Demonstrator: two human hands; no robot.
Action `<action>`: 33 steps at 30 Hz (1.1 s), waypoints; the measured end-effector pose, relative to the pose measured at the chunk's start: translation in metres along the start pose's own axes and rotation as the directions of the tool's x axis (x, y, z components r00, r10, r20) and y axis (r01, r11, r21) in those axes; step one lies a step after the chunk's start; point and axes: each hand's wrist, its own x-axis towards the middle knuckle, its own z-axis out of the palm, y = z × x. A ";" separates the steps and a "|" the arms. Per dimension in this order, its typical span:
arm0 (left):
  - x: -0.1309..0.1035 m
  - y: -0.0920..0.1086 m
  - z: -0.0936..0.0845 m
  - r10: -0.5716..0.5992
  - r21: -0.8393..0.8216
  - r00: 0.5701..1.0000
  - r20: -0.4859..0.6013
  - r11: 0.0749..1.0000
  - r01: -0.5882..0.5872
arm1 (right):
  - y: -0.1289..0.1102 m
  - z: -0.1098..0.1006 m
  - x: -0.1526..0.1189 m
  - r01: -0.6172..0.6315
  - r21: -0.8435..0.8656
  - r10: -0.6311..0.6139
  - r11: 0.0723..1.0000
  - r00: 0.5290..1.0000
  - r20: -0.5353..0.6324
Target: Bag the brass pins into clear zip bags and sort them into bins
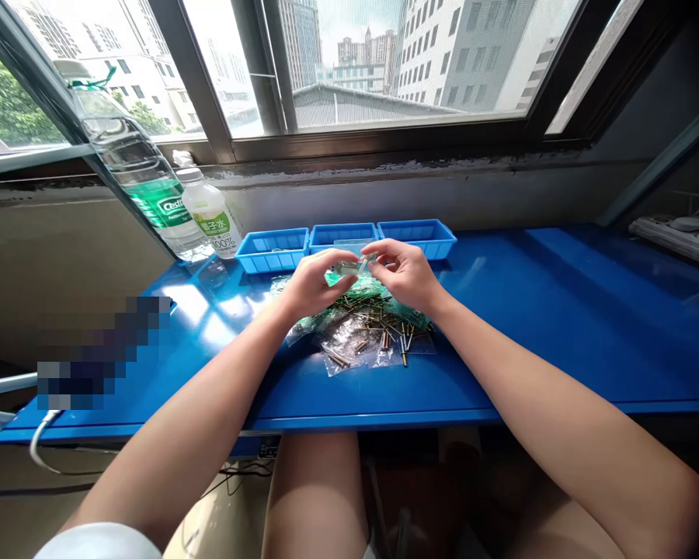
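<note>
Between both hands is a small clear plastic bag (348, 267) with small metal pieces in it, raised above the pile. My left hand (318, 286) grips its left side between thumb and fingers. At its right edge, my right hand (406, 273) pinches the plastic with thumb and fingertips. Below the hands lies a heap of loose metal pins or screws (378, 312), mixed with green-tinted and clear plastic bags (349, 330). Some brass-coloured pieces (339, 359) lie in the bags at the near side. The exact kind of the metal pieces is too small to make out.
Three blue bins (273, 250) stand in a row behind the hands. At the back left are a large water bottle (151, 178) and a smaller white-capped bottle (211, 213). A blurred-out object with a white cable (38, 442) lies left; a power strip (679, 237) sits far right.
</note>
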 end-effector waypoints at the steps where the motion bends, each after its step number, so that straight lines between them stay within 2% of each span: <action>1: 0.000 0.000 0.000 0.005 -0.002 1.000 0.000 1.000 -0.005 | 0.000 0.000 0.000 0.003 -0.002 -0.003 1.000 1.000 0.004; 5: 0.000 -0.001 0.000 0.025 -0.002 0.999 -0.029 1.000 -0.025 | 0.000 0.000 0.000 -0.028 0.005 0.028 1.000 1.000 0.002; 10: -0.001 0.000 0.000 0.015 -0.007 0.999 -0.047 1.000 -0.015 | 0.001 -0.001 -0.001 -0.049 0.073 0.044 0.996 0.996 0.077; 15: -0.001 -0.001 0.002 -0.057 -0.006 0.997 -0.060 0.998 0.057 | 0.001 0.000 0.000 -0.001 0.043 0.001 0.999 1.000 0.010; 21: 0.000 -0.004 0.001 -0.068 -0.020 0.996 -0.065 0.998 0.067 | 0.001 0.002 -0.001 -0.031 0.037 0.030 0.999 0.999 0.013; 27: -0.001 -0.008 -0.007 -0.165 0.062 0.965 -0.206 0.982 0.181 | 0.002 -0.001 -0.001 -0.001 -0.068 0.003 0.998 1.000 0.022; 33: -0.001 -0.018 -0.014 -0.235 0.218 0.936 -0.262 0.930 0.295 | 0.007 -0.001 0.000 0.052 -0.258 -0.029 0.965 0.995 0.092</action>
